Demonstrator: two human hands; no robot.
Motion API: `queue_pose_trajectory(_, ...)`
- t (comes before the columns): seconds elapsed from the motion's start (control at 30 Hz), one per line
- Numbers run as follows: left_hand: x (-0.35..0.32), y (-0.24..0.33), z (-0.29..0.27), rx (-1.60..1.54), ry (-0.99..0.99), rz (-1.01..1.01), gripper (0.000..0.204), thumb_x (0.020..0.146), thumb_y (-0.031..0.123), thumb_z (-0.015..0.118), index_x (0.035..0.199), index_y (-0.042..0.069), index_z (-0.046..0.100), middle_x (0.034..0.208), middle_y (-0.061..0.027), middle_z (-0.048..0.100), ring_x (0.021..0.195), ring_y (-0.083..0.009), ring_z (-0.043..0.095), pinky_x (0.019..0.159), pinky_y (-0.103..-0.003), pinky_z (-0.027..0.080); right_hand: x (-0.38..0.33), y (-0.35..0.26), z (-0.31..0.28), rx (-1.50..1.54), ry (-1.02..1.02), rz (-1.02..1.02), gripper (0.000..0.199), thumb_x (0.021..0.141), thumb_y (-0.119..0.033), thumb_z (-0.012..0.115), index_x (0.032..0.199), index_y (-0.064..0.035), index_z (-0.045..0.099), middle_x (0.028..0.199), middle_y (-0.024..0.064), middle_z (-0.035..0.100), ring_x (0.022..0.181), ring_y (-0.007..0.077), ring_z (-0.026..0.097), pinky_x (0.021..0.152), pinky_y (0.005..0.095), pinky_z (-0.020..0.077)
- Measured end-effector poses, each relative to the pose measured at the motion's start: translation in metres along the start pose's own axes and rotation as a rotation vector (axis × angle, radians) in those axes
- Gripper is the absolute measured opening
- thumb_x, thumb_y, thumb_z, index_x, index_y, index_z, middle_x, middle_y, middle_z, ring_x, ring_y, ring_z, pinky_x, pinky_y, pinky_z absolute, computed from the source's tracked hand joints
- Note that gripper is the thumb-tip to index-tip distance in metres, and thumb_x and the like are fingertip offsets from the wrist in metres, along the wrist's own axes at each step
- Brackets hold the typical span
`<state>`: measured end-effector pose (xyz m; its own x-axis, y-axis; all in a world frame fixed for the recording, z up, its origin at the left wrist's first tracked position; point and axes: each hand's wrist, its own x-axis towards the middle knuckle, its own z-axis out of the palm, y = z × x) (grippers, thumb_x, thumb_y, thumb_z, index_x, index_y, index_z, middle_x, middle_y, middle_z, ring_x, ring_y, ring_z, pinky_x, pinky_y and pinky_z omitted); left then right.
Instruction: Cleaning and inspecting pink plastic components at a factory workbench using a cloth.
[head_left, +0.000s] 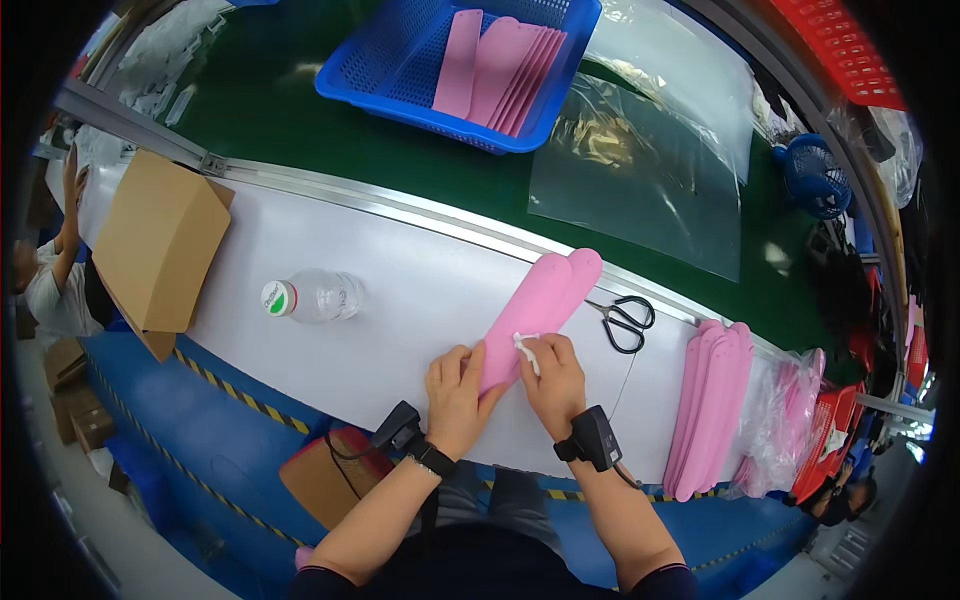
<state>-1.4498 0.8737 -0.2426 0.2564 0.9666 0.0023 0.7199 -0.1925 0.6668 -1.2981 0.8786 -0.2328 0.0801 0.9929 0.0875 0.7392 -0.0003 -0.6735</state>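
A pair of long pink insoles (545, 293) lies stacked on the white table (400, 300), toes pointing away from me. My left hand (455, 390) grips the heel end from the left. My right hand (552, 375) holds the same end from the right and pinches a small white piece (525, 345) against the pink surface. Both wrists carry black strapped devices.
Black scissors (626, 320) lie just right of the insoles. A pile of pink insoles (712, 400) sits at right, a clear bottle (312, 296) and a cardboard box (155, 240) at left. Beyond, a blue basket (400, 60) with pink insoles and clear plastic bags rest on the green belt.
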Motion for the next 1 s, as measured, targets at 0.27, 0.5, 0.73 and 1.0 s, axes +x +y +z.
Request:
queue_pose_trajectory(0.27,0.0,-0.002,0.002,-0.016,0.059,0.028,0.062,0.07,0.015,0.076,0.125,0.001,0.05,0.11,-0.0144,0.047,0.097,-0.0304,0.045,0.085,-0.04,0.038,0.011,0.005,-0.004,0.042,0.071,0.108,0.019,0.08,-0.005,0.064,0.099,-0.0031,0.063,0.096,0.0156,0.057,0.08,0.0308,0.06,0.067,0.0358,0.051)
queue_pose_trajectory(0.5,0.0,0.003,0.0,-0.035,0.035,-0.019,0.064,0.07,0.013,0.076,0.126,-0.001,0.048,0.111,-0.0166,0.048,0.098,-0.0329,0.045,0.086,-0.041,0.038,-0.002,0.002,-0.012,0.14,-0.057,0.077,0.015,0.077,-0.006,0.065,0.092,-0.0037,0.064,0.088,0.0141,0.059,0.075,0.0312,0.06,0.064,0.0354,0.0495)
queue_pose_trajectory(0.73,0.003,0.012,-0.008,0.026,-0.054,-0.204,0.057,0.07,0.014,0.076,0.114,-0.005,0.047,0.111,-0.0207,0.048,0.102,-0.0357,0.045,0.086,-0.044,0.038,0.013,-0.008,-0.032,0.289,0.03,0.245,0.014,0.078,-0.008,0.068,0.092,-0.003,0.066,0.085,0.0111,0.061,0.069,0.0215,0.06,0.06,0.0294,0.0465)
queue_pose_trajectory(1.0,0.002,0.023,-0.032,-0.647,-0.281,-0.303,0.027,0.084,0.007,0.062,0.107,0.002,0.048,0.092,-0.0095,0.058,0.08,-0.0192,0.058,0.068,-0.029,0.046,0.006,-0.014,-0.056,0.516,0.14,0.319,0.014,0.081,-0.009,0.067,0.094,-0.0031,0.066,0.088,0.0118,0.061,0.074,0.0194,0.059,0.062,0.0279,0.0457)
